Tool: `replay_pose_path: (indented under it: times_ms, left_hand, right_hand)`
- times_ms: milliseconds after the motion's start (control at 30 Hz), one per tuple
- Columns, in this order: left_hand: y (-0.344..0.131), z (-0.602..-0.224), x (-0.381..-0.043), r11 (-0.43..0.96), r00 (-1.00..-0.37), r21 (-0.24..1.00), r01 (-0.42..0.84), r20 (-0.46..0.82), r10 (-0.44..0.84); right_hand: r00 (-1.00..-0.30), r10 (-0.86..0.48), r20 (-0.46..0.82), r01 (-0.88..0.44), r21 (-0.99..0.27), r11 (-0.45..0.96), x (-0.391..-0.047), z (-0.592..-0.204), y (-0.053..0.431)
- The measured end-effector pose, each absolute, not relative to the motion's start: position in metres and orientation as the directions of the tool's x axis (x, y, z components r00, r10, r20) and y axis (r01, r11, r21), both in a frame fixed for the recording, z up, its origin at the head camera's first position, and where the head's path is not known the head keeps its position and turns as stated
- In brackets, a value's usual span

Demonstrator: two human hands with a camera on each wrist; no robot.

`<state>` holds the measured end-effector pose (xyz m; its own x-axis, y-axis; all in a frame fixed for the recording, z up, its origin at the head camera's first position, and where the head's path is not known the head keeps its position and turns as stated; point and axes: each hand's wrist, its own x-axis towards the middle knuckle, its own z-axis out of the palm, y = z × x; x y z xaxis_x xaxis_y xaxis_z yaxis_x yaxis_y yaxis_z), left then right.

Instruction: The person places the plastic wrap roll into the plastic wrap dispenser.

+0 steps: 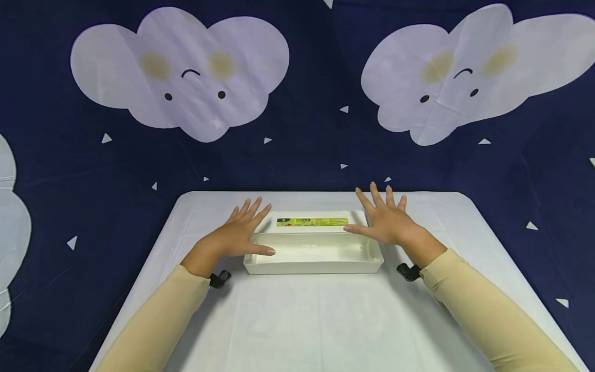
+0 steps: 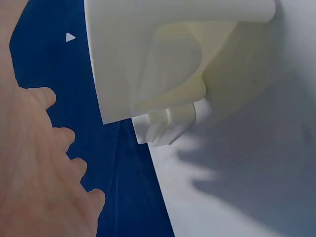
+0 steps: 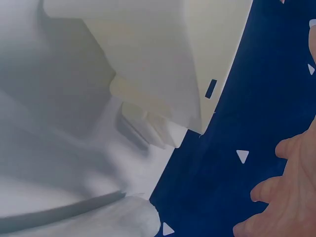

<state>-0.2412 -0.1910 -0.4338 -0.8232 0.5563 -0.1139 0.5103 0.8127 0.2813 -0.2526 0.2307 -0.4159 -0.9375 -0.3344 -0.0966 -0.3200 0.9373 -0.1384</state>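
Note:
A long white plastic box [image 1: 313,267] stands on the table, its hollow inside facing up. Along its back lies a narrower white piece [image 1: 321,230], perhaps a lid, bearing a yellow-green printed label [image 1: 312,222]. My left hand [image 1: 238,235], fingers spread and thumb pointing inward, is over the box's left end. On the other side my right hand [image 1: 388,222] is spread the same way, its thumb overlapping the label's right end in the head view. Neither hand grips anything. Both wrist views show the box end [image 2: 118,64] apart from the fingers [image 3: 269,190].
A white cloth covers the table [image 1: 316,325]. Behind it hangs a dark blue curtain [image 1: 321,155] printed with pale clouds and small triangles. Black wrist devices [image 1: 220,279] sit below each hand, at the beige sleeves [image 1: 160,315].

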Motion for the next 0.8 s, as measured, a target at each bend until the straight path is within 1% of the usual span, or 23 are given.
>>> replay_pose_path:
  times_ms: [400, 667, 800]
  left_hand:
    - [-0.204, -0.445, -0.226, 0.733, -0.826, 0.472, 0.489, -0.021, 0.564]
    - [-0.209, -0.461, -0.213, 0.690, -0.849, 0.585, 0.425, -0.006, 0.528]
    - [-0.209, -0.467, -0.209, 0.665, -0.857, 0.642, 0.382, -0.022, 0.515]
  right_hand:
    - [-0.955, -0.274, -0.117, -0.253, -0.167, 0.953, -0.255, -0.426, 0.250]
    - [-0.959, -0.250, -0.132, -0.221, -0.203, 0.954, -0.255, -0.429, 0.259]
    - [-0.960, -0.243, -0.139, -0.208, -0.224, 0.952, -0.253, -0.430, 0.265]
